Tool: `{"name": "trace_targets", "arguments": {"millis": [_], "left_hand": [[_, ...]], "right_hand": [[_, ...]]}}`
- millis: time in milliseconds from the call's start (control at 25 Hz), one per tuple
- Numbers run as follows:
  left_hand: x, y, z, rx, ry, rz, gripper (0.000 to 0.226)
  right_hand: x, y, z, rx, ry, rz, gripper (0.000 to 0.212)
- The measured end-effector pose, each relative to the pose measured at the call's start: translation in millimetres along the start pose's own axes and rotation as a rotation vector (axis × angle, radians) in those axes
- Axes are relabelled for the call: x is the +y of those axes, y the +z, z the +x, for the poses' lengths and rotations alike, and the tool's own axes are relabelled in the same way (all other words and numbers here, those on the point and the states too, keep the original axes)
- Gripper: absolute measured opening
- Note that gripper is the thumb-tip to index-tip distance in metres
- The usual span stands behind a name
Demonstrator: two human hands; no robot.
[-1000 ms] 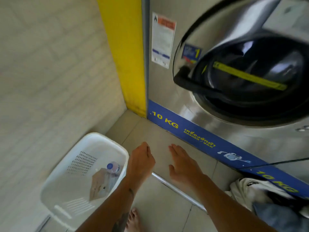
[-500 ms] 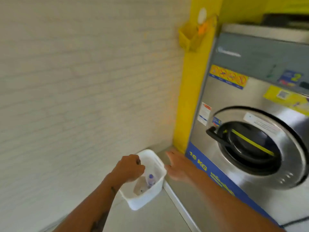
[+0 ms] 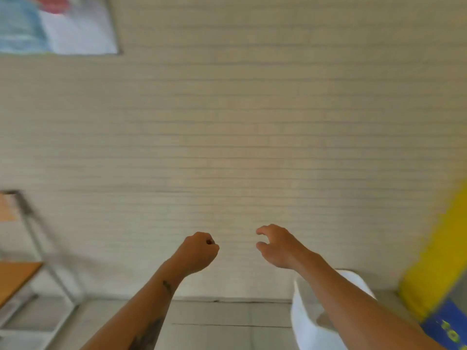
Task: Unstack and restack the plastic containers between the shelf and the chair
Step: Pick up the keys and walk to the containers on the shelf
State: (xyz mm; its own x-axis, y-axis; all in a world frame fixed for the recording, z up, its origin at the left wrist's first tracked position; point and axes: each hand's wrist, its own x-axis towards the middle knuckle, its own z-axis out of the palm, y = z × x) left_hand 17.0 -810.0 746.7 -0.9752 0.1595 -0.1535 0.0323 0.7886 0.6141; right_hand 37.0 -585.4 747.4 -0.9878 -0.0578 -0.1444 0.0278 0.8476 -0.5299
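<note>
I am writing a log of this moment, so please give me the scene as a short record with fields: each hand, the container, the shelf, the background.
left hand: closed in a fist, raised before the wall, holds nothing visible
right hand: fingers curled but apart, empty
white plastic container: low at the right, partly hidden behind the right forearm
shelf: metal frame with wooden boards, at the left edge
wall: pale brick, fills most of the view
image quality: blurred

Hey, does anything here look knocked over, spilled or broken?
Nothing stands out. The white plastic basket sits on the floor under the right arm, the metal shelf stands upright at left, and the left hand and right hand hold nothing. The picture is blurred.
</note>
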Motion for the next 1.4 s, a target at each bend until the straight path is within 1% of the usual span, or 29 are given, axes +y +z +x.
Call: {"name": "trace_targets", "arguments": {"millis": [200, 400, 520, 640, 760, 880, 1000, 1200, 1320, 1400], "left_hand": [[-152, -116, -62, 0.128, -0.113, -0.026, 0.018], [-264, -216, -107, 0.275, -0.238, -0.058, 0.02], [-323, -263, -126, 0.365, -0.308, -0.061, 0.019], [-387, -308, -130, 0.428, -0.392, -0.046, 0.013], [-443, -363, -115, 0.501, -0.43, -0.022, 0.016], [-498, -428, -97, 0.556, -0.493, -0.049, 0.012], [-554, -488, -88, 0.644, -0.536, -0.064, 0.011], [-650, -567, -101, 0.739, -0.582, -0.08, 0.012], [-712, -610, -114, 0.778, -0.585, -0.077, 0.014], [-760, -640, -128, 0.802, -0.585, -0.061, 0.011]], "right_hand": [[-177, 98, 21, -0.099, -0.173, 0.0, 0.051], [-326, 170, 52, -0.187, -0.334, -0.025, 0.051], [-400, 209, 79, -0.246, -0.412, -0.024, 0.05], [-472, 252, 113, -0.297, -0.495, -0.014, 0.049], [-545, 292, 154, -0.334, -0.568, 0.049, 0.048], [-624, 327, 200, -0.384, -0.616, 0.085, 0.05], [-708, 358, 241, -0.416, -0.691, 0.088, 0.05], [-840, 416, 270, -0.44, -0.81, 0.066, 0.048], [-912, 458, 279, -0.445, -0.835, 0.061, 0.049], [-961, 492, 282, -0.433, -0.843, 0.065, 0.049]]}}
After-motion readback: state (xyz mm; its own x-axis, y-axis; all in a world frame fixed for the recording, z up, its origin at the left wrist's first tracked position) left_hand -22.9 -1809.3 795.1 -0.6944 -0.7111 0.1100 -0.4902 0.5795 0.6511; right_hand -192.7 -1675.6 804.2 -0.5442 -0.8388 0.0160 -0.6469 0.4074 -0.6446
